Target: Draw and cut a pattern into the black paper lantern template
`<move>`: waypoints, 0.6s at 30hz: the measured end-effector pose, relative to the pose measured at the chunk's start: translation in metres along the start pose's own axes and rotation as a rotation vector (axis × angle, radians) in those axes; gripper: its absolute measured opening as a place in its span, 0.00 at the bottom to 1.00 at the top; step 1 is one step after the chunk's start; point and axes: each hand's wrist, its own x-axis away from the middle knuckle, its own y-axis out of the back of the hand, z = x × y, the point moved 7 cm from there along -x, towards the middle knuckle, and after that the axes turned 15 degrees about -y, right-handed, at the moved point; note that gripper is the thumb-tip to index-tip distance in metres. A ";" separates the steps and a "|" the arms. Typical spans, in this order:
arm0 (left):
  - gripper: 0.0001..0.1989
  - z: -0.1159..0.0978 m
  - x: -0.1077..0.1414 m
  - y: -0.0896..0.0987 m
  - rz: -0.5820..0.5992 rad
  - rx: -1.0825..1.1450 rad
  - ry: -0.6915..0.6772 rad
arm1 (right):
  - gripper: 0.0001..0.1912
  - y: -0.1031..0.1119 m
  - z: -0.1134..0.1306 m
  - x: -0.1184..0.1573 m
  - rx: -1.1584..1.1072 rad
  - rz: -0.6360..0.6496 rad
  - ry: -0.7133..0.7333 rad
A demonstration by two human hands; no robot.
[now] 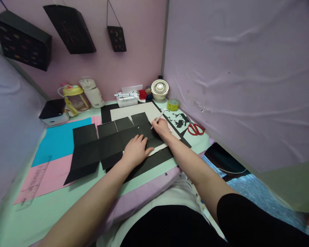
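Observation:
A long piece of black card, cut and creased into panels with flaps, lies across the table. My left hand rests flat on it with the fingers spread. In my right hand is a slim white pen, its tip down at the right part of the black card. Whether the tip is a nib or a blade is too small to tell. Under the card are a white board and a larger black sheet.
Red-handled scissors, black paper scraps and yellow tape lie to the right. At the back stand a pen box, a lidded bowl and bottles. Blue paper, pink paper and a clear ruler are left.

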 end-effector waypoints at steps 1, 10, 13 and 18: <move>0.28 0.000 0.000 0.000 0.004 -0.007 0.001 | 0.13 0.001 0.000 0.001 -0.025 -0.008 0.001; 0.28 0.000 0.001 0.001 -0.007 0.009 -0.001 | 0.11 -0.006 0.006 0.006 -0.108 0.130 0.032; 0.27 0.000 0.001 0.001 -0.013 0.021 0.003 | 0.12 -0.009 0.009 0.009 -0.092 0.179 0.049; 0.27 -0.001 0.000 0.001 -0.014 0.019 -0.006 | 0.12 -0.010 0.010 0.012 -0.054 0.212 0.051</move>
